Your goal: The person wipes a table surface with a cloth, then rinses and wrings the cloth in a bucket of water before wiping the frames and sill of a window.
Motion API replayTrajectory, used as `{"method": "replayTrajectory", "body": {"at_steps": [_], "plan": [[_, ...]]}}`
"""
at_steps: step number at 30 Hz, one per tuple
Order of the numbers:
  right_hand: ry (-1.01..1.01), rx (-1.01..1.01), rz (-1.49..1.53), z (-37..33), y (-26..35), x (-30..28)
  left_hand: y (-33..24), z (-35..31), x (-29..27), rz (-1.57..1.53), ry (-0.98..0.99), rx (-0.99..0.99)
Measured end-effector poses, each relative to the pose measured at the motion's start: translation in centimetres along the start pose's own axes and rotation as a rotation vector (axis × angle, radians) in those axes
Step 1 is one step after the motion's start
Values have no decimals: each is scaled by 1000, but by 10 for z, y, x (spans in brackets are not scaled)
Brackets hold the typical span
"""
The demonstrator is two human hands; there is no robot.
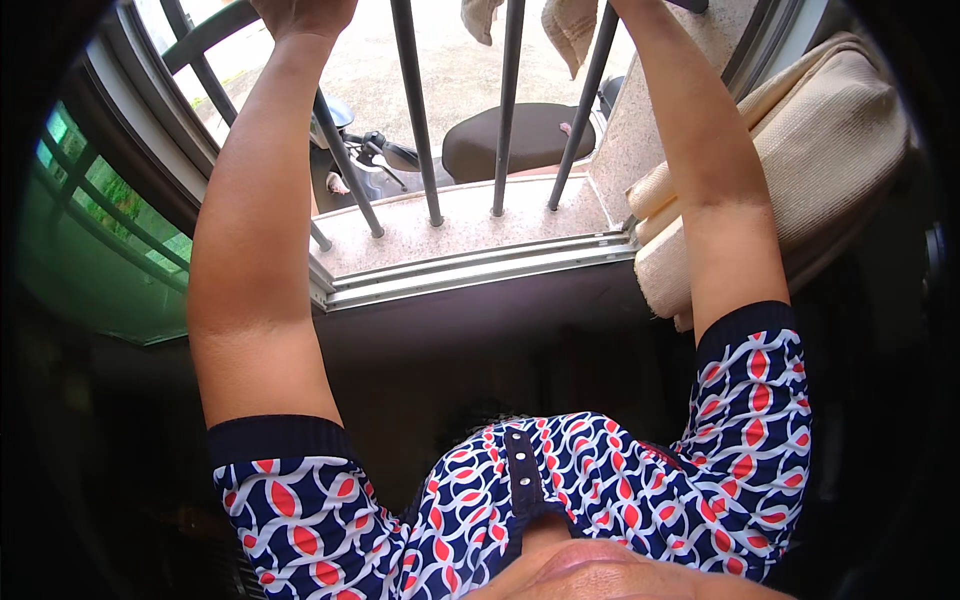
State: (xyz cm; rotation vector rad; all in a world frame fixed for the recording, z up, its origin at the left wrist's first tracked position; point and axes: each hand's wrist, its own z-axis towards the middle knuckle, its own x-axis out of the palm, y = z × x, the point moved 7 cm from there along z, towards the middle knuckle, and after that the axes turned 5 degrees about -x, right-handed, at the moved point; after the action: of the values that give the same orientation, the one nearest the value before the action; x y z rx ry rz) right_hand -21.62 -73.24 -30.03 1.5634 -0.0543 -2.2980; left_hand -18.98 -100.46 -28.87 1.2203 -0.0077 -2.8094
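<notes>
Both my arms reach up and forward to a barred window. Only the heel and wrist of my left hand (305,14) show at the top edge, close to a dark crossbar of the window grille (412,100); its fingers are cut off. My right forearm (700,110) runs past the top edge beside the rightmost upright bar, and the hand itself is out of the picture. Between the arms, a beige cloth end (570,35) and a smaller cloth piece (481,18) hang down by the bars. What holds them up is not visible.
A beige curtain (830,150) is bunched beside my right arm. Below the bars lie a speckled stone sill (450,222) and a metal sliding track (480,272). Green-tinted glass (110,230) stands at the left. Outside, a scooter with a dark seat (515,140) is parked.
</notes>
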Motion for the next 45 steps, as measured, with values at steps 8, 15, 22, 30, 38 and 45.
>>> {"method": "replayTrajectory", "body": {"at_steps": [8,15,22,30,38,45], "plan": [[-695,-295,-69,-74,-5,-32,-32,38,-57,106,-85,157],[-799,-489,371,-54,81,-80,-10,43,-91,98,-146,156],[-22,-113,209,66,112,-21,-1,44,-58,-152,-80,41],[-116,-138,239,56,159,-11,50,32,-49,-171,-66,28],[-809,-501,186,-28,173,-48,41,36,-89,-14,-126,142],[-796,-431,269,-32,181,-59,27,35,-85,-442,-68,98]]}}
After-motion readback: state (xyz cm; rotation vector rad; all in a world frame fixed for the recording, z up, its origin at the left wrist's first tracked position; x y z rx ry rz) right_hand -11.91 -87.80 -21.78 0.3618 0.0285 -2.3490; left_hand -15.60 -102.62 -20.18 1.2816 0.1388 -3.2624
